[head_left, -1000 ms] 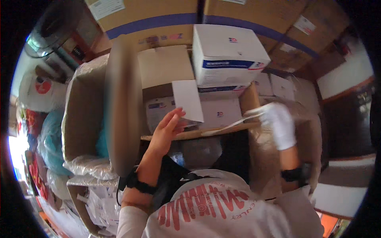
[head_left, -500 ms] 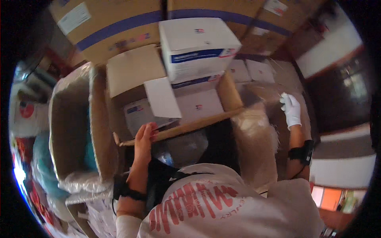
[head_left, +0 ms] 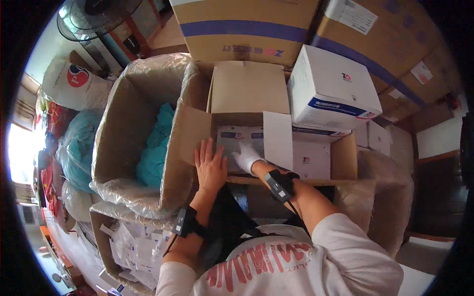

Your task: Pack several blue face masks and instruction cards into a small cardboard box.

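A brown carton point(head_left: 344, 154) stands before me with white boxes inside. My left hand point(head_left: 211, 166) is bare, its fingers spread against the carton's left flap point(head_left: 193, 132). Nothing is in it. In a white glove, my right hand point(head_left: 248, 157) reaches into the carton's left part, over small light boxes point(head_left: 232, 136). Its fingers look stretched out but slightly blurred, and no held thing shows. Beside it a white flap point(head_left: 278, 140) stands up. Farther right lies a white box point(head_left: 311, 162), and a large white box with a blue band point(head_left: 335, 89) rests behind it.
To the left, a plastic-lined carton point(head_left: 121, 106) holds a heap of teal material point(head_left: 158, 148). Nearer, another carton holds white packets point(head_left: 140, 251). Large brown cartons point(head_left: 247, 44) line the back. A fan point(head_left: 98, 15) stands far left; a plastic-covered carton point(head_left: 382, 182) is at right.
My right hand has moved from the plastic-covered carton at the right into the brown carton. My left hand's fingers have spread by the left flap. The view has swung left.
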### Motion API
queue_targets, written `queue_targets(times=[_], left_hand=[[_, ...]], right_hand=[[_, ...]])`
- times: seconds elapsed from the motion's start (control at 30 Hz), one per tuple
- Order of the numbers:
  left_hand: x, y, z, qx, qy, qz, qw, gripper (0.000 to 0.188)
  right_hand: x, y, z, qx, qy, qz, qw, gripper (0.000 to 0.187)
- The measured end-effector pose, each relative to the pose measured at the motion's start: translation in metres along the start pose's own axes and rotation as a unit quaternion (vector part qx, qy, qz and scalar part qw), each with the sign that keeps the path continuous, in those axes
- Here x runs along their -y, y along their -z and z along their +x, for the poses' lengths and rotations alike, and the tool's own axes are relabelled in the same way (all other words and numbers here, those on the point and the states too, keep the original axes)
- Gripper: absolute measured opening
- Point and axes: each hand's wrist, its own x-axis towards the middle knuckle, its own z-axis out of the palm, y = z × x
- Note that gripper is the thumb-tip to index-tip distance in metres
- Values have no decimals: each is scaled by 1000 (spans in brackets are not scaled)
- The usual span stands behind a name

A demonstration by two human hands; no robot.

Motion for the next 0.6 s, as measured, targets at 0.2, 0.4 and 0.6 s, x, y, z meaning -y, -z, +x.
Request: queue_targets(times=[0.2,0.4,0.6], left_hand=[[10,-13,7,29,49,-18,998,32],[9,-11,14,38,62,-45,996,30],[10,-9,12,55,85,-57,993,30]], right_hand=[[-48,11,31,-252,-137,5,958,46],[-80,32,-20,-267,-109,8,958,41],[-51,29,31,-274,-54,22,960,35]])
